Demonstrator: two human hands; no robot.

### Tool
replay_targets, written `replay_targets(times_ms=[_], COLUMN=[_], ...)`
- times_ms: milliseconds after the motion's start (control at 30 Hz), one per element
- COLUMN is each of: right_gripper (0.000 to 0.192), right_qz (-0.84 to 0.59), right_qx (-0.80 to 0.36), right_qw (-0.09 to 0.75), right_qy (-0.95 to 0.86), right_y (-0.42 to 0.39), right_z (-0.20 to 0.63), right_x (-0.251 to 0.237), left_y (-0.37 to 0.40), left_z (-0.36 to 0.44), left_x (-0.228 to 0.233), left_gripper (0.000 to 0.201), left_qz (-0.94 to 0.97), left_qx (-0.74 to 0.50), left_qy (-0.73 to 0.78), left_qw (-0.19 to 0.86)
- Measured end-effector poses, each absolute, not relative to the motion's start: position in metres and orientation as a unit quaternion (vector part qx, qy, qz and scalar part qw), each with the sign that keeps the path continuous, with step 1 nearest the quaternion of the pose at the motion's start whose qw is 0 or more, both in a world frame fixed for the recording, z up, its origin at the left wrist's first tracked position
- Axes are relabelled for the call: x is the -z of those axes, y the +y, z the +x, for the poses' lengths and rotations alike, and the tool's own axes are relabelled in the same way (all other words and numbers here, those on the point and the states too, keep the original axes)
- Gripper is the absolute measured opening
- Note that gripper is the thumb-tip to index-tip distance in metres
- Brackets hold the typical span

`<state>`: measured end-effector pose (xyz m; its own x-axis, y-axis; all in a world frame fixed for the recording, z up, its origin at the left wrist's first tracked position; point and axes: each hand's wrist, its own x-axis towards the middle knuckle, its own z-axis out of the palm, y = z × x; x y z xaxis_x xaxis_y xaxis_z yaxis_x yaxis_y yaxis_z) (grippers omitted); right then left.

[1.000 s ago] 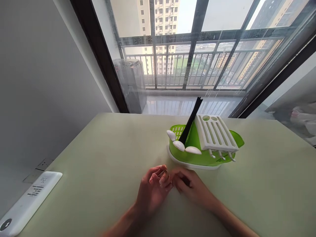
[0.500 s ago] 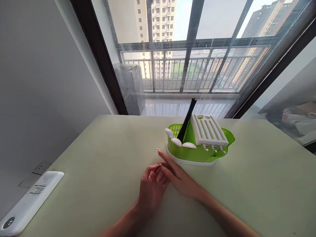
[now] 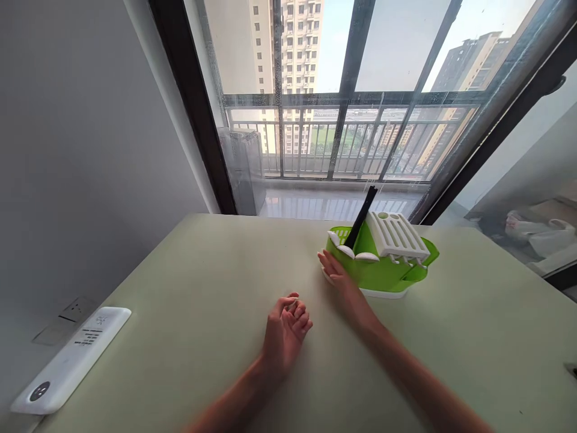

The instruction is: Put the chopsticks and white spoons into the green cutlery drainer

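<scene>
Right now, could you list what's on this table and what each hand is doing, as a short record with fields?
Surface: pale green table
Left hand: resting on the table, fingers curled, perhaps pinching something small; too small to tell
Right hand: stretched forward, fingers at the near side of the green plastic cutlery drainer
In the drainer: black stick-like handle leaning, white spoons, white slotted insert
Far left: white flat device at the table's edge
</scene>
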<state>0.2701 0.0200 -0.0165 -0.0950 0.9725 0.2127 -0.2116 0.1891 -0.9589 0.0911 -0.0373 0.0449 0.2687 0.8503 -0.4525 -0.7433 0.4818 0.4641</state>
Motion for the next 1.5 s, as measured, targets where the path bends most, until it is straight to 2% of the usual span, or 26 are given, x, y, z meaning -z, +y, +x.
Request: replay_targets(times_ms=[500, 867, 1300, 1500], right_gripper=[0.042, 0.034, 0.05, 0.05], right_qz=[-0.467, -0.516, -0.551, -0.578], right_qx=[-0.477, -0.433, -0.399, -0.376], right_qw=[0.585, 0.578, 0.485, 0.459], right_qy=[-0.461, -0.461, -0.549, -0.561], right_y=[0.038, 0.031, 0.017, 0.013], right_z=[0.374, 0.358, 0.332, 0.33], right_x=[-0.003, 0.018, 0.012, 0.007], left_y=[-0.036, -0.032, -0.026, -0.025], left_z=[0.09, 0.086, 0.081, 0.082], left_x=[-0.041, -0.037, -0.035, -0.041], left_gripper=[0.022, 0.014, 0.012, 0.012], left_qz=[0.101, 0.115, 0.141, 0.124], left_qx=[-0.491, -0.473, -0.436, -0.426], left_qy=[0.332, 0.304, 0.264, 0.28], left_qw=[0.799, 0.819, 0.849, 0.851])
